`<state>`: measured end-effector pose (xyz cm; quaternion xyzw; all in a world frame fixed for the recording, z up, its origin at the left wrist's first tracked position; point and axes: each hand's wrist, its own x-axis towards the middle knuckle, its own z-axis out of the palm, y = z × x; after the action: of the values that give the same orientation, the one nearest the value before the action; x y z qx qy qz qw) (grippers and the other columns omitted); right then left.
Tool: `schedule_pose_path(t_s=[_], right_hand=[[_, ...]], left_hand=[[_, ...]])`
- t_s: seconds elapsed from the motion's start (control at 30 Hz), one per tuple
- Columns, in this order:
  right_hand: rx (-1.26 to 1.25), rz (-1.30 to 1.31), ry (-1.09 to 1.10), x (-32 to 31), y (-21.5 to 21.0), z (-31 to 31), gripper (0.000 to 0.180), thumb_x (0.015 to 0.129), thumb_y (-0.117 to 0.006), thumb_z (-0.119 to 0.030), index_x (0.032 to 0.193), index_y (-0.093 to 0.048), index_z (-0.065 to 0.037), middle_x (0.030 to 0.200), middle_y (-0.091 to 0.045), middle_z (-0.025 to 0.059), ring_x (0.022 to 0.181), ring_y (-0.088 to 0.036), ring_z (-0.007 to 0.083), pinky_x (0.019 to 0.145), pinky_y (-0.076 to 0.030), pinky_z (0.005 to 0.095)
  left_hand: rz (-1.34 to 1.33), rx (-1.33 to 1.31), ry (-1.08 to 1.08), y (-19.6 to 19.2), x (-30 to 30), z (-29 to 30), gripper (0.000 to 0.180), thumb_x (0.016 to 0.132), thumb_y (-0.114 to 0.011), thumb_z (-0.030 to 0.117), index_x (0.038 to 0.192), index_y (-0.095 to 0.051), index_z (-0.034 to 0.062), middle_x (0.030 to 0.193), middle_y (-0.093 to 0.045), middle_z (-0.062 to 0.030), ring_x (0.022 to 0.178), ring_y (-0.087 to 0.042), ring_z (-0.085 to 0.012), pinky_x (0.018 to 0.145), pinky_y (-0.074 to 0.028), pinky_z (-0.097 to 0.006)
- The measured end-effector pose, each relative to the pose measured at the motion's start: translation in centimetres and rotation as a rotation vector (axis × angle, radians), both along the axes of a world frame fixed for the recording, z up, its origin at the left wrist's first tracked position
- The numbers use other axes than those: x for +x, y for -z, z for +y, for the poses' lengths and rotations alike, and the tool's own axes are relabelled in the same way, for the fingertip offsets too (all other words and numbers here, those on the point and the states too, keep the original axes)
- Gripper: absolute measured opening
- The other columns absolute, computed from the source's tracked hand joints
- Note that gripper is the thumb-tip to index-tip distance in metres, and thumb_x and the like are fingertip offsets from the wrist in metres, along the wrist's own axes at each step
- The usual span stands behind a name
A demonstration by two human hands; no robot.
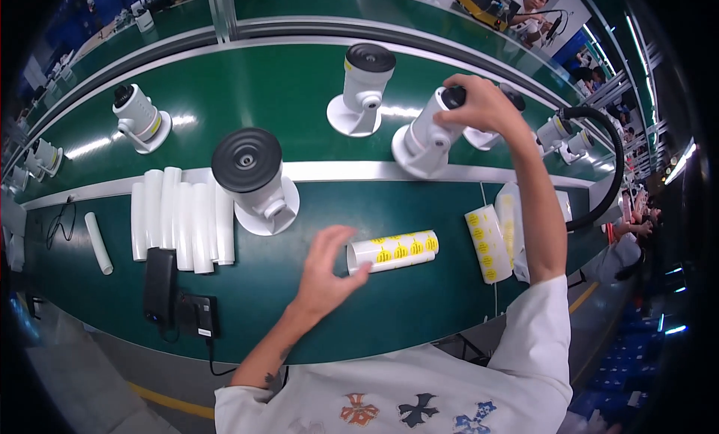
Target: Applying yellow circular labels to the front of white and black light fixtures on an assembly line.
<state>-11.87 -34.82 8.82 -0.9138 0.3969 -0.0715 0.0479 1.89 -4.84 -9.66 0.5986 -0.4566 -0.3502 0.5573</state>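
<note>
The right hand [479, 104] grips the dark lens end of a white cylindrical security camera [428, 134] at the far edge of the green worktop [299, 299]. The left hand [327, 265] hovers spread wide, fingertips just left of a white roll of round yellow stickers [393, 251], whose long axis runs left to right. A second sticker roll [487, 243] lies farther right.

Factory assembly line: green conveyor belt [284, 82], rows of white security cameras [359, 89], seated workers.
</note>
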Motion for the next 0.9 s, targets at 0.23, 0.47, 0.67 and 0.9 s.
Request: schedule_pose_path(t_s=[0.23,0.47,0.67,0.9], right_hand=[[-0.007,0.162,0.144,2.9,4.3,-10.6,0.074,0.056,-0.081,-0.046,0.115,-0.065,-0.003,0.111,-0.067,0.0187,0.102,-0.065,0.0323,0.089,-0.05,0.0373],[-0.035,-0.46,-0.503,12.2,9.0,-6.9,0.115,0.061,-0.086,-0.044,0.144,-0.025,0.007,0.137,-0.044,0.0303,0.131,-0.042,0.0358,0.108,-0.035,0.0396],[-0.044,-0.585,-0.3,11.5,6.7,-1.7,0.109,0.058,-0.088,-0.03,0.143,-0.028,0.002,0.122,-0.057,0.0229,0.111,-0.06,0.0304,0.097,-0.047,0.034],[0.407,-0.664,-0.22,-2.9,0.8,9.7,0.115,0.052,-0.094,-0.026,0.143,-0.03,0.002,0.12,-0.057,0.0159,0.109,-0.059,0.0252,0.094,-0.048,0.0354]], left_hand=[[-0.704,-0.128,0.095,3.1,-1.3,0.0,0.058,0.076,-0.076,0.031,0.123,-0.055,0.0044,0.127,-0.053,-0.0157,0.129,-0.038,-0.0425,0.111,-0.023,-0.057],[-0.07,-0.016,0.203,0.5,1.6,3.5,0.043,0.081,-0.073,0.007,0.119,-0.055,0.0015,0.126,-0.053,-0.0152,0.114,-0.056,-0.0318,0.1,-0.044,-0.043],[0.4,-0.188,-0.042,-3.0,4.2,7.6,0.049,0.078,-0.069,-0.011,0.122,-0.05,-0.0009,0.124,-0.055,-0.0154,0.115,-0.057,-0.0217,0.095,-0.05,-0.032],[0.387,-0.354,-0.132,-4.0,4.7,9.9,0.049,0.079,-0.068,-0.009,0.123,-0.049,0.0021,0.124,-0.055,-0.0215,0.112,-0.059,-0.0237,0.092,-0.051,-0.031]])
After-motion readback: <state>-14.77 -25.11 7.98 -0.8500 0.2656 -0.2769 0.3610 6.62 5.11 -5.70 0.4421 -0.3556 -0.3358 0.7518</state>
